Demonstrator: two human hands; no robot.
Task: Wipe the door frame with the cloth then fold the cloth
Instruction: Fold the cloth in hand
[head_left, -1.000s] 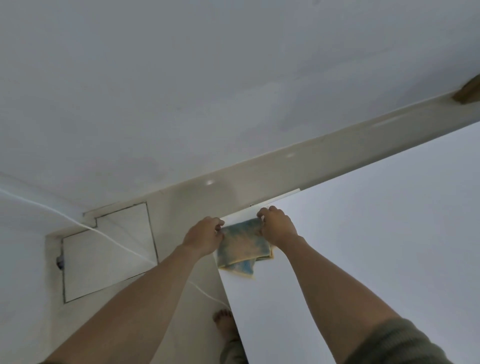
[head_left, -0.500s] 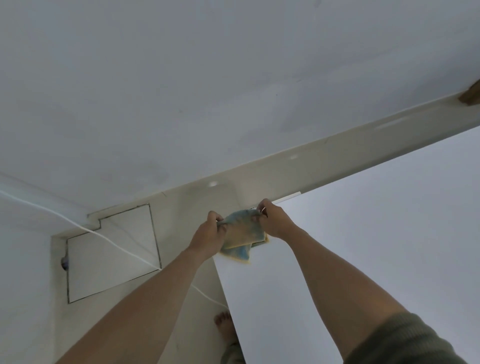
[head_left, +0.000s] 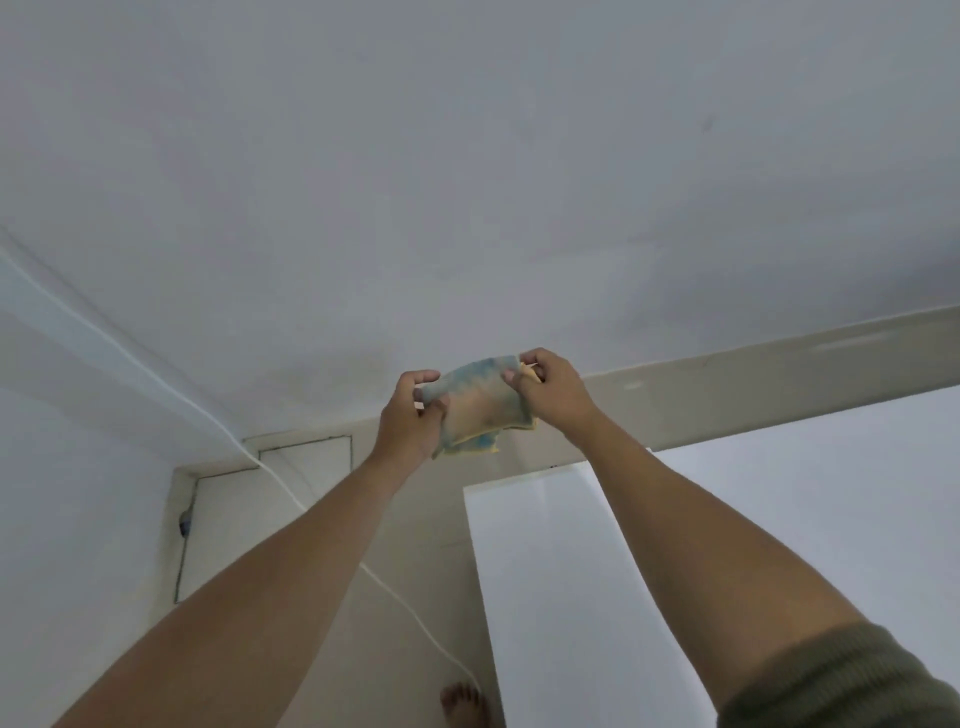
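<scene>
My left hand (head_left: 410, 415) and right hand (head_left: 550, 389) each pinch an end of the cloth (head_left: 480, 408); I'd match corners, keep it taut, then crease.

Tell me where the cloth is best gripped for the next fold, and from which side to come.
Judging from its pose: the cloth hangs stretched between the left hand and the right hand, each pinching a top corner. The lower edge dangles free, layered and uneven. Probably keep one corner pinched and bring the other hand from below to take the loose bottom edge.
</scene>
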